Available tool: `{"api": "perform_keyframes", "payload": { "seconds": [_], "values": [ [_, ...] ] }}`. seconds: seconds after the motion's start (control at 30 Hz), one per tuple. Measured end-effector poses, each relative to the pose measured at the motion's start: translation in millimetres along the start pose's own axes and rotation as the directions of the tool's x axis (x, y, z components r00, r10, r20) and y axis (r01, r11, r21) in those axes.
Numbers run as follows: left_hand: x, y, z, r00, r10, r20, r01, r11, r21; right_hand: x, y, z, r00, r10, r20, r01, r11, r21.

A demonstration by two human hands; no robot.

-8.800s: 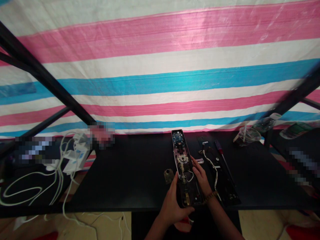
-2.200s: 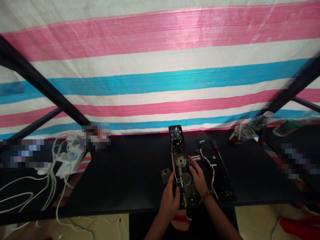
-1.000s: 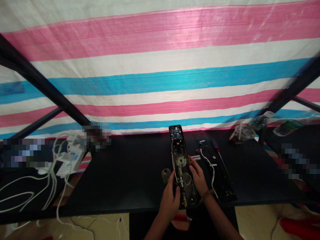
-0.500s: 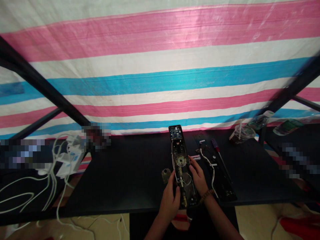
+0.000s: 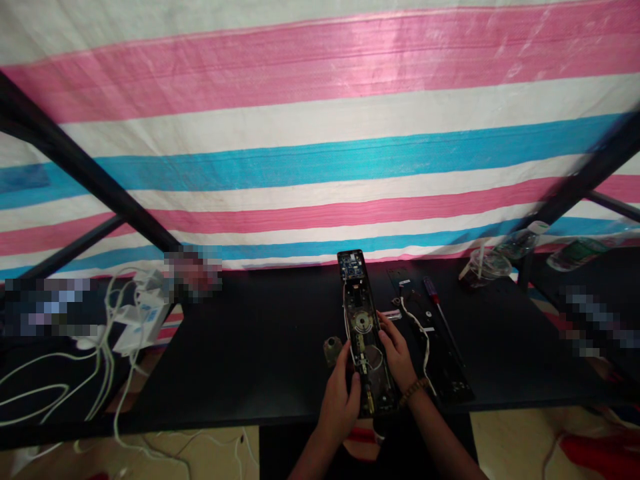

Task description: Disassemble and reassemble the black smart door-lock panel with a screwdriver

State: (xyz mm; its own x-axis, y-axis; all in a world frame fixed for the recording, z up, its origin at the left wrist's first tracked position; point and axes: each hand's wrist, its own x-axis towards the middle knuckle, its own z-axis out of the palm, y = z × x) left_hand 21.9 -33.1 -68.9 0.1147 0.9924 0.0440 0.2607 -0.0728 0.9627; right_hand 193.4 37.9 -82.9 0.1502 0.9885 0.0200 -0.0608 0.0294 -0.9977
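Observation:
A long black electronic device (image 5: 361,297) lies lengthwise before me with its inside exposed. At its far end sits a blue circuit board (image 5: 352,265), and a round metal part (image 5: 363,322) is set near the middle. Thin wires run along its left side. My left hand (image 5: 341,398) grips the left edge near the front, fingers curled against it. On the opposite edge, my right hand (image 5: 397,350) holds the device too. A small dull metal piece (image 5: 332,349) rests just left of it, close to my left fingertips.
Right of the device lie a long black cover (image 5: 445,370), a white cable (image 5: 427,348) and a screwdriver (image 5: 438,303). A plastic cup (image 5: 487,267) and a bottle (image 5: 523,241) stand at the back right. White cords and a power strip (image 5: 143,323) are at the left.

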Motion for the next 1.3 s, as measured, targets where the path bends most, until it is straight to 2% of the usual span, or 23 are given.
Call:
{"api": "perform_keyframes", "payload": {
  "seconds": [0.53, 0.83, 1.3],
  "values": [
    [0, 5, -1.9, 1.000, -0.001, -0.007, 0.001, 1.000, -0.007, -2, -3, 0, 1.000, 0.000, -0.011, 0.000, 1.000, -0.013],
    [1, 0, -0.8, 1.000, 0.008, -0.025, -0.009, 1.000, -0.006, -1, -3, 1, 1.000, -0.003, -0.007, 0.003, 1.000, -0.005],
    [6, 1, -11.3, 0.999, -0.043, -0.019, 0.038, 0.974, -0.224, -1, -13, 2, 0.999, -0.021, -0.029, 0.021, 1.000, 0.013]
  ]
}}
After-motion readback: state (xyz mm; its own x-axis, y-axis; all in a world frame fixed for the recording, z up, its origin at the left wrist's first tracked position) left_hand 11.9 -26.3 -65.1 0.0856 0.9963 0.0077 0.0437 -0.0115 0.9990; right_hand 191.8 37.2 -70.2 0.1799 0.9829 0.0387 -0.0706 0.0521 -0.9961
